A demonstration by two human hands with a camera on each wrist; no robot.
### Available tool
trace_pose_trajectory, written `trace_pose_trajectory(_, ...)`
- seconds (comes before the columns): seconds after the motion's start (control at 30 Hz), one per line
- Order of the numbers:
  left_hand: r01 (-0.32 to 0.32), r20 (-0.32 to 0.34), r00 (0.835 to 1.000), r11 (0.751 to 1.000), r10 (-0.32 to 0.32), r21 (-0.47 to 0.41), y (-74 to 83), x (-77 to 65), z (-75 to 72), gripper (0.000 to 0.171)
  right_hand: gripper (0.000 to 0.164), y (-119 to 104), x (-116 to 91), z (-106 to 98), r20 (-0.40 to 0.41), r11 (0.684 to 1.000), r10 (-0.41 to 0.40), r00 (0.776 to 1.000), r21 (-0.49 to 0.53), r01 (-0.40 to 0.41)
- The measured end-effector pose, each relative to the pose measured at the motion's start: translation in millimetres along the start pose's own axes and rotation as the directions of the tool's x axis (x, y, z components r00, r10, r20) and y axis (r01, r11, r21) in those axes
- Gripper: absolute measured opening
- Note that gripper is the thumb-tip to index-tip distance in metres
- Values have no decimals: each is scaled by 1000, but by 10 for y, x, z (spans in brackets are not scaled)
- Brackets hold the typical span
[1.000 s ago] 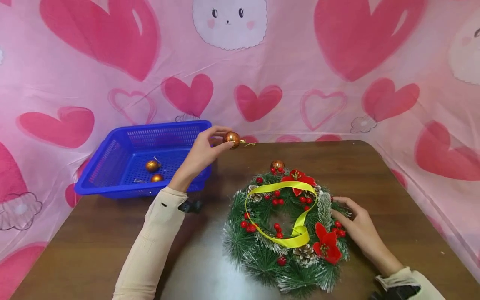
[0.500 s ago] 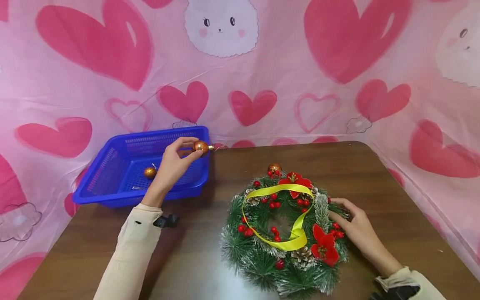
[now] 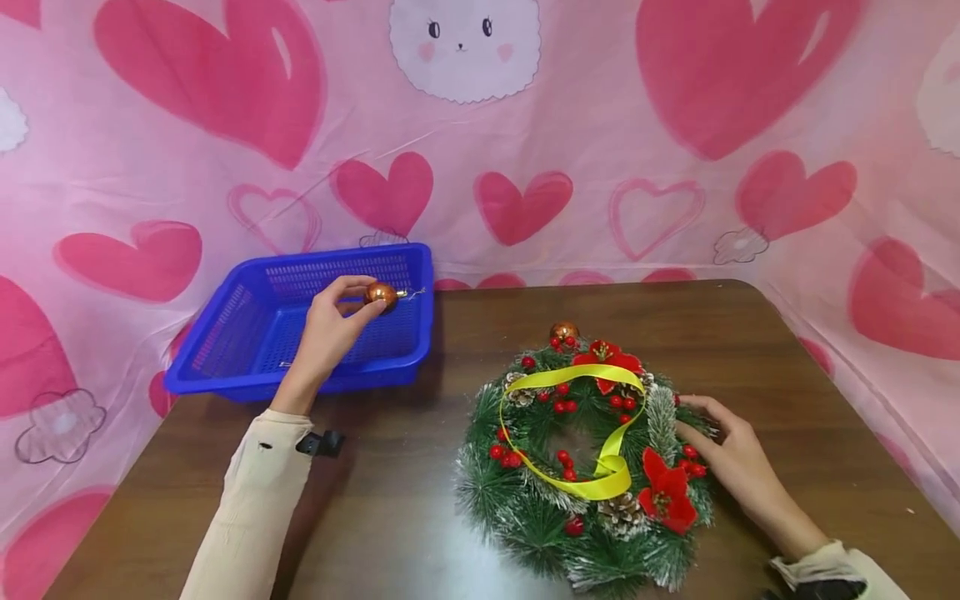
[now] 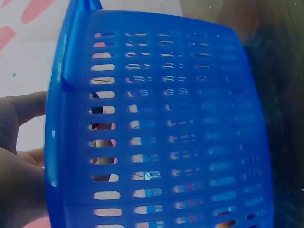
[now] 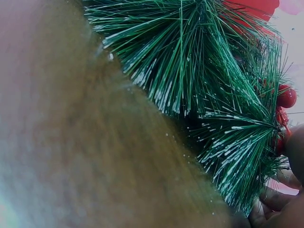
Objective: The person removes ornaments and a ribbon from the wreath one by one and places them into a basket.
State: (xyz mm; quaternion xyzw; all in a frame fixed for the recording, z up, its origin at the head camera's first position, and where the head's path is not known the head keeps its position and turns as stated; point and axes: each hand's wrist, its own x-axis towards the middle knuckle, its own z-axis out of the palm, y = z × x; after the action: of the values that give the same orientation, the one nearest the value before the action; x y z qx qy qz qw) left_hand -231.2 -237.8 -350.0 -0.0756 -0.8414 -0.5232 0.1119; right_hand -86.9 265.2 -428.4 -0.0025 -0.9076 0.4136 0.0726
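Over the blue plastic basket [image 3: 397, 360], my left hand [image 3: 324, 333] pinches a shiny orange-gold bauble [image 3: 380, 297] between thumb and fingers. Its metal cap and string point right. In the left wrist view the basket's slotted wall fills the middle, hiding the bauble, with part of the hand at the left edge. The green Christmas wreath [image 3: 540, 533] lies on the table, and my right hand [image 3: 742, 458] grips its right edge. Red berries [image 5: 286, 96] show beside those fingers in the right wrist view. A yellow ribbon [image 3: 615, 483] lies looped on the wreath.
Another orange-gold bauble [image 3: 565, 332] sits at the wreath's far edge. Red fabric flowers [image 3: 666, 492] and pinecones [image 3: 622, 515] decorate the wreath. The wooden table [image 3: 390, 500] ends at a pink heart-patterned cloth [image 3: 585, 125] behind.
My left hand has moved left with the bauble, from beyond the basket's right side to over the basket, covering the baubles seen inside earlier. My right hand stays at the wreath.
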Motion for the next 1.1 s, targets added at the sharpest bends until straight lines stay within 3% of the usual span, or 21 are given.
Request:
trace_pose_trajectory(0.3, 13, -15, 1000, 999, -13, 50, -126, 57, -22, 40, 35, 9, -3, -1, -18, 1000, -21, 1000, 5, 21)
trace_pose_trajectory(0.8, 65, 7, 998, 987, -67, 144, -142, 37, 0, 39, 36, 6, 12, -4, -6, 1000, -3, 1000, -1, 3)
trace_pose_trajectory(1.1, 32, -2, 999, 989, -32, 144, -141, 43, 3, 37, 36, -5, 5, -7, -10, 1000, 1, 1000, 2, -1)
